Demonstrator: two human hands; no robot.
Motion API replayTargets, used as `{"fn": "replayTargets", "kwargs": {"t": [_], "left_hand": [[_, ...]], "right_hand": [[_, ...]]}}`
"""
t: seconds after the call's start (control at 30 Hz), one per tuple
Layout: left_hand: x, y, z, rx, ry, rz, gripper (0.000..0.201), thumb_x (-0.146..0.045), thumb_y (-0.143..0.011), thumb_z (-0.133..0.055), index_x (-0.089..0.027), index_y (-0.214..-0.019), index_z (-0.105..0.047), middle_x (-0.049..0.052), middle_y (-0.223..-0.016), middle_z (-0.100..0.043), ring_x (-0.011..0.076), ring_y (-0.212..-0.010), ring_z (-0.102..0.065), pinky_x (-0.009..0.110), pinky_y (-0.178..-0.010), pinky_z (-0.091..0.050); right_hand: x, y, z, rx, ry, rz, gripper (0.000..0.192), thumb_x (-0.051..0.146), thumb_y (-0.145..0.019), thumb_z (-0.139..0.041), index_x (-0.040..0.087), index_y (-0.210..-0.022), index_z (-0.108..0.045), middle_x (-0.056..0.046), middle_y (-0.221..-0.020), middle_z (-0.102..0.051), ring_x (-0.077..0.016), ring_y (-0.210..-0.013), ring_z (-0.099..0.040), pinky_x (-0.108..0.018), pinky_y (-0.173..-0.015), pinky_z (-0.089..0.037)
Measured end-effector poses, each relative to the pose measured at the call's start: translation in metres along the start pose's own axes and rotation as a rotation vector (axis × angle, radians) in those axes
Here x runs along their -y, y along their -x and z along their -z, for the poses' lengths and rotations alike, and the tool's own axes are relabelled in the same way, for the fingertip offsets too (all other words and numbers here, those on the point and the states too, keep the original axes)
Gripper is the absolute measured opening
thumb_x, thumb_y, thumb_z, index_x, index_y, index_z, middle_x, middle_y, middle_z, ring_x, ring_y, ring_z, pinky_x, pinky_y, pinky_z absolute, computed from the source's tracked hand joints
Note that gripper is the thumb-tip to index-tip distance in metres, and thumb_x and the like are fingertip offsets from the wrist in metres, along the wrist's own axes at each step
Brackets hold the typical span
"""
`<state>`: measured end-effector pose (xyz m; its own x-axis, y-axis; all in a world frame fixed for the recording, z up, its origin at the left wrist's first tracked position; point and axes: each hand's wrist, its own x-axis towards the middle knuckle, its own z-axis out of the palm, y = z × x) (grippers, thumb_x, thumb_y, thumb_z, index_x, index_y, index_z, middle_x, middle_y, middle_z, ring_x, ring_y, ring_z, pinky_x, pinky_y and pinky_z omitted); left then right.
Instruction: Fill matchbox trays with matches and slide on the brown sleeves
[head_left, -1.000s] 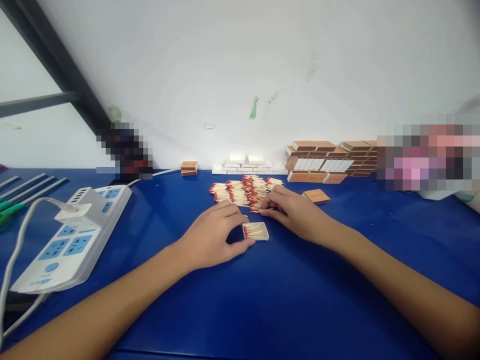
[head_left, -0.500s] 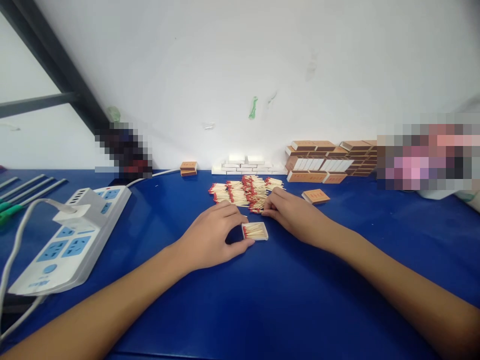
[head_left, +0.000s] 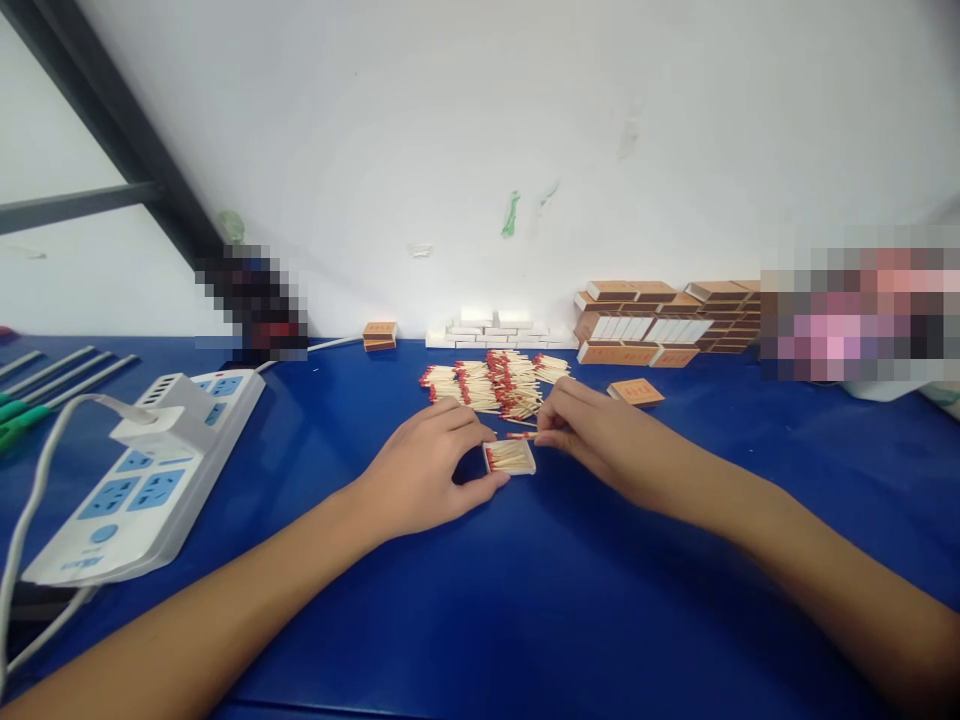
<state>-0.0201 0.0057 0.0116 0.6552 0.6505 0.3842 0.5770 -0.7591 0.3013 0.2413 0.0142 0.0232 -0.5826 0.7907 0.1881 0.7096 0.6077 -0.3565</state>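
Head view: a small tray (head_left: pixel 510 457) of matches is gripped by the left hand (head_left: pixel 424 470). A few matches (head_left: pixel 523 435) are pinched by the right hand (head_left: pixel 592 435) just behind the tray, near the match pile (head_left: pixel 491 385).

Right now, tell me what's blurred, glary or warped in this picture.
Head view: even, soft light, no glare; two pixelated patches, by the wall at left and right; wide-angle bending at the edges; soft shadows under the left hand and right hand; matches small but sharp.

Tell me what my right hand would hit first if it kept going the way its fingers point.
Likely the tray: the right hand points left, pinching a match just above its far edge. Past that sits the left hand. Depth is hard to judge.
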Motion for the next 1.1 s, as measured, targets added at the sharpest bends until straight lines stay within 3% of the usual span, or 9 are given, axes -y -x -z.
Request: {"fn": "replayTargets", "kwargs": {"t": [0.2,0.4,0.57,0.77,1.1], "left_hand": [[-0.001,-0.001,-0.001,0.017,0.019,0.003,0.026,-0.037,-0.094,-0.073,-0.018,-0.111,-0.074,0.007,-0.099,-0.073,0.0259,-0.098,-0.067,0.042,-0.09,-0.055],[-0.001,-0.001,0.0,0.028,0.024,0.013,0.027,-0.038,-0.093,-0.074,-0.018,-0.111,-0.074,0.007,-0.101,-0.074,0.0261,-0.098,-0.067,0.043,-0.089,-0.056],[-0.001,0.0,0.001,0.035,0.011,0.018,0.029,-0.04,-0.093,-0.074,-0.018,-0.111,-0.075,0.008,-0.102,-0.074,0.027,-0.1,-0.067,0.044,-0.091,-0.056],[0.0,0.001,-0.001,0.02,0.02,0.001,0.029,-0.039,-0.094,-0.073,-0.018,-0.114,-0.074,0.008,-0.103,-0.075,0.0266,-0.101,-0.067,0.045,-0.094,-0.056],[0.0,0.0,-0.001,0.021,0.017,-0.001,0.03,-0.04,-0.095,-0.072,-0.018,-0.114,-0.074,0.008,-0.105,-0.075,0.0262,-0.102,-0.067,0.044,-0.095,-0.056]], "right_hand": [[0.022,-0.001,-0.014,0.033,0.075,0.043,0.011,0.022,-0.106,-0.056,0.019,-0.095,-0.059,-0.007,-0.099,-0.065,-0.0207,-0.084,-0.065,-0.031,-0.068,-0.046],[0.015,0.0,-0.005,0.001,0.051,0.046,0.014,0.032,-0.107,-0.055,0.019,-0.105,-0.061,-0.007,-0.103,-0.068,-0.0218,-0.088,-0.067,-0.031,-0.07,-0.047],[0.005,0.005,0.009,0.143,0.038,-0.04,0.023,0.041,-0.107,-0.053,0.022,-0.102,-0.063,-0.003,-0.094,-0.071,-0.0206,-0.079,-0.066,-0.031,-0.066,-0.043],[0.011,0.003,0.005,0.223,0.056,-0.031,0.021,0.029,-0.108,-0.047,0.021,-0.096,-0.061,-0.005,-0.098,-0.071,-0.021,-0.082,-0.065,-0.032,-0.07,-0.043],[0.013,-0.001,-0.004,0.098,0.006,-0.022,0.017,0.023,-0.105,-0.052,0.022,-0.089,-0.059,-0.004,-0.09,-0.071,-0.0186,-0.073,-0.064,-0.028,-0.063,-0.04]]}}
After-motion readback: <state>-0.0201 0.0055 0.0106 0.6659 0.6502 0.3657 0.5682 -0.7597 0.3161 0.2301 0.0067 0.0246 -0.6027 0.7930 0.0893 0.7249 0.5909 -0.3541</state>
